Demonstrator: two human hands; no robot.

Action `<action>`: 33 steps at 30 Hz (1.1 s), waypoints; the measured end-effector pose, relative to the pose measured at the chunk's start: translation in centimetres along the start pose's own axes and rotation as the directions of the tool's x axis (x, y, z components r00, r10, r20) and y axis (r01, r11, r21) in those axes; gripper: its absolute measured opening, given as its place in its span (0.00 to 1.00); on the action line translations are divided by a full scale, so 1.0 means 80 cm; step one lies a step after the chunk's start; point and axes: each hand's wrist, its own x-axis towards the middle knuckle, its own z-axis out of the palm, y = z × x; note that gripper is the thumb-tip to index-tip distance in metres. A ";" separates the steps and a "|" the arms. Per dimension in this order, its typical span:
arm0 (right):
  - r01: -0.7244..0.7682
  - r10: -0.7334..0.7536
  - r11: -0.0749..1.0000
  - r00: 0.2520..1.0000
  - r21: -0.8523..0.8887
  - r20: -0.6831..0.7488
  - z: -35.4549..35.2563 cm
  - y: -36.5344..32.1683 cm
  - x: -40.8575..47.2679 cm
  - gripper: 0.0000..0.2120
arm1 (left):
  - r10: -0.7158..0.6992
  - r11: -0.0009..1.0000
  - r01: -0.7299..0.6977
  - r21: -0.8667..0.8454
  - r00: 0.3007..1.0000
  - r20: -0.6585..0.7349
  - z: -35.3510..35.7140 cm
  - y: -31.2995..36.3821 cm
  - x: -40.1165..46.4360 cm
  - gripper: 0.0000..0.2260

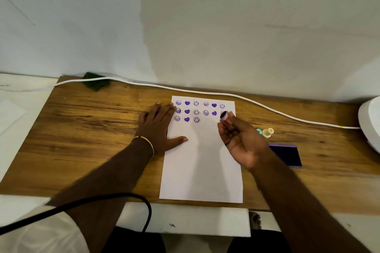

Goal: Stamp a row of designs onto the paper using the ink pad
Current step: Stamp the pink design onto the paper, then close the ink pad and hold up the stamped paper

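Seen from the head camera, the paper is pinned flat on the tabletop by the open left hand; a purple stamp is pinched in the right hand, raised, inked face tilted, just right of the unfinished third row, whose next gap lies leftward. The ink pad lies right.

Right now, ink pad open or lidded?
Open. The ink pad lies flat on the table beside the paper, its dark inked face showing inside a purple rim; no lid is visible.
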 end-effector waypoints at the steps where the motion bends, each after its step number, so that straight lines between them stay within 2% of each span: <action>1: -0.003 0.003 1.000 1.000 0.030 0.010 -0.004 -0.003 -0.010 0.09 | -0.012 1.000 0.013 -0.020 1.000 0.013 -0.002 0.000 0.001 0.47; 5: 0.000 -0.005 0.998 0.997 0.069 0.072 -0.029 -0.020 -0.056 0.13 | -0.056 0.996 0.061 -0.060 0.995 0.081 -0.010 0.003 0.010 0.48; 12: 0.079 -0.087 0.983 0.995 0.163 0.043 -0.093 -0.042 -0.120 0.14 | -0.045 0.995 0.023 0.100 0.973 0.227 -0.037 0.022 0.021 0.50; 15: 0.082 -0.090 0.975 0.996 0.207 0.028 -0.117 -0.046 -0.130 0.14 | -0.029 0.985 -0.015 0.172 0.968 0.249 -0.056 0.049 0.022 0.45; 18: 0.093 -0.101 0.968 0.995 0.235 0.019 -0.131 -0.051 -0.132 0.11 | 0.028 0.984 -0.071 0.165 0.969 0.246 -0.070 0.089 0.015 0.38; 23: 0.125 -0.118 0.958 0.992 0.259 -0.042 -0.148 -0.057 -0.127 0.12 | 0.178 0.979 -0.201 0.017 0.902 0.394 -0.062 0.181 -0.008 0.29; 26: 0.133 -0.113 0.955 0.990 0.265 -0.087 -0.159 -0.064 -0.120 0.10 | 0.227 0.972 -0.230 -0.039 0.896 0.381 -0.049 0.233 -0.014 0.28; 30: 0.137 -0.111 0.947 0.988 0.291 -0.104 -0.167 -0.073 -0.109 0.09 | 0.261 0.964 -0.232 -0.134 0.921 0.288 -0.043 0.274 -0.010 0.24; 33: 0.136 -0.109 0.951 0.988 0.279 -0.110 -0.168 -0.075 -0.100 0.09 | 0.292 0.956 -0.270 -0.118 0.918 0.267 -0.040 0.283 -0.006 0.19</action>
